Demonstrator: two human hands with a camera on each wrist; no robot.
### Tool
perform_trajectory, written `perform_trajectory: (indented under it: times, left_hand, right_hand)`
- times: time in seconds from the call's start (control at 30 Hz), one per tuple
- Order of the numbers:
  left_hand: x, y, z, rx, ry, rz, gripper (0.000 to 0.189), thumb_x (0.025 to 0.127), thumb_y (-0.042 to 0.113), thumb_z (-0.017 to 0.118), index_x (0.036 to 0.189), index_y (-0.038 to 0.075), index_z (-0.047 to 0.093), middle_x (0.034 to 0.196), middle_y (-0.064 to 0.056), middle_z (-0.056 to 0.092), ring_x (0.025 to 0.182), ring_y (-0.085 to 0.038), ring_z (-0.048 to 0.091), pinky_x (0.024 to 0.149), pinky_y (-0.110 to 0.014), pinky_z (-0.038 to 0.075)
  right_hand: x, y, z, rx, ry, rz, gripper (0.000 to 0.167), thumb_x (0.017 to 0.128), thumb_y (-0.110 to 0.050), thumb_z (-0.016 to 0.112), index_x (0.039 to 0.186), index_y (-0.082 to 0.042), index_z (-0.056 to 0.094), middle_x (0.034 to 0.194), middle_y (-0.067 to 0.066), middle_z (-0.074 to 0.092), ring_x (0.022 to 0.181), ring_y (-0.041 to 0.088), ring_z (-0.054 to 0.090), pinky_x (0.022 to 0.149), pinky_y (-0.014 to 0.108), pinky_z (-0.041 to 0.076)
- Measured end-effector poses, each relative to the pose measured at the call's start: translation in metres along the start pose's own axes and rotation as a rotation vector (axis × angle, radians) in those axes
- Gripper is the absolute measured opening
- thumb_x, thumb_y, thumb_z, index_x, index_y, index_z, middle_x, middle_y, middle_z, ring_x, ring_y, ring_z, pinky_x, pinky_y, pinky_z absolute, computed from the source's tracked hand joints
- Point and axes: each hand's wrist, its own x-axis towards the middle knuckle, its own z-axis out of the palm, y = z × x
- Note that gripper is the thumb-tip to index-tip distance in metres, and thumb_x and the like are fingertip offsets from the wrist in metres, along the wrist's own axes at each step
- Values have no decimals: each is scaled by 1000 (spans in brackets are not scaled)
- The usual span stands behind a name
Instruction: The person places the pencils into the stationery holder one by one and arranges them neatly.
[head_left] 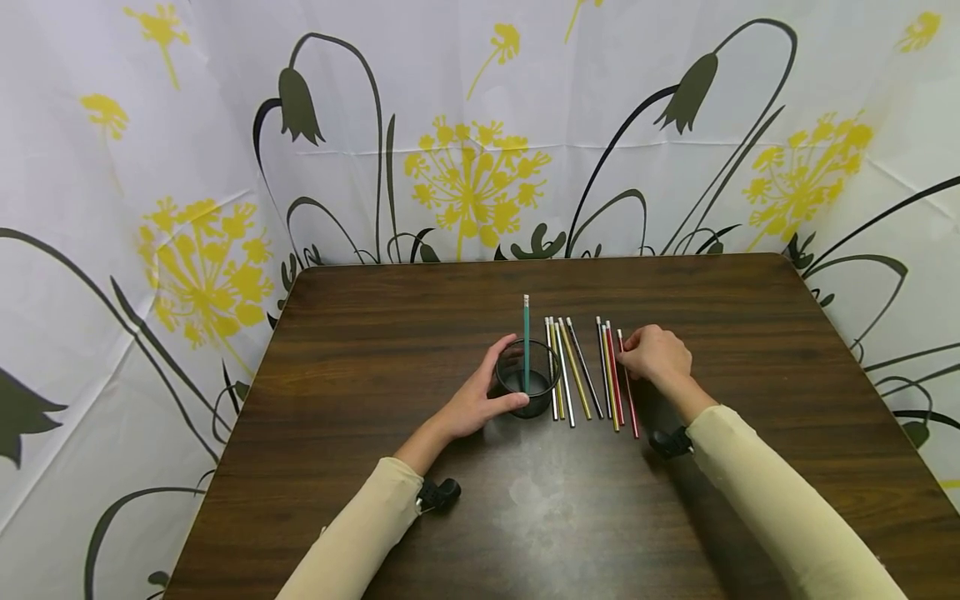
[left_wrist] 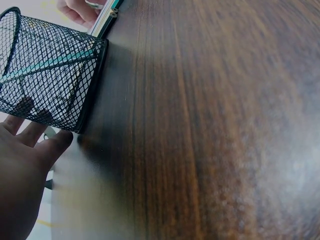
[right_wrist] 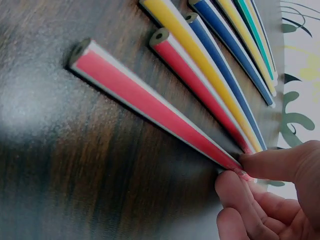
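A black mesh pencil cup (head_left: 537,407) stands upright on the table, with one teal pencil (head_left: 527,333) rising out of it. My left hand (head_left: 474,406) holds the cup from its left side, thumb at the near side and fingers round the far side. In the left wrist view, fingertips lie against the mesh (left_wrist: 55,75) low down. My right hand (head_left: 660,357) pinches the eraser end of the rightmost red pencil (right_wrist: 145,102) between thumb and fingers. The sharpless near end of that pencil points back toward me, close over the table.
Several pencils lie side by side between the cup and my right hand, among them a second red pencil (right_wrist: 195,75), a yellow pencil (right_wrist: 185,37) and a blue pencil (right_wrist: 235,55). The dark wooden table (head_left: 360,333) ends at a white floral curtain (head_left: 465,83).
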Motion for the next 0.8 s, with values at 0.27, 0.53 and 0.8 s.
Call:
perform_trajectory:
  times: [0.27, 0.53, 0.8]
  left_hand:
    - [0, 0, 0, 5, -2, 7, 83, 92, 3, 66, 155, 7, 12, 150, -26, 29, 137, -49, 28, 105, -64, 29]
    - [0, 0, 0, 0, 3, 1, 83, 92, 4, 66, 155, 8, 13, 150, -25, 30, 139, -47, 27, 106, -63, 28]
    - [2, -23, 0, 8, 21, 5, 85, 92, 11, 69, 156, 20, 14, 151, -14, 32, 139, -40, 31, 107, -58, 31]
  right_hand:
    - [1, 0, 0, 22, -3, 3, 23, 87, -30, 70, 94, -8, 70, 57, -3, 65, 56, 16, 63, 58, 39, 44]
    - [-3, 2, -9, 115, -56, 28, 24, 89, -28, 65, 100, -8, 70, 63, -2, 68, 58, 15, 65, 55, 36, 44]
    - [-14, -14, -35, 195, 88, -49, 27, 92, -30, 64, 108, -9, 69, 76, 1, 72, 73, 21, 66, 59, 38, 43]
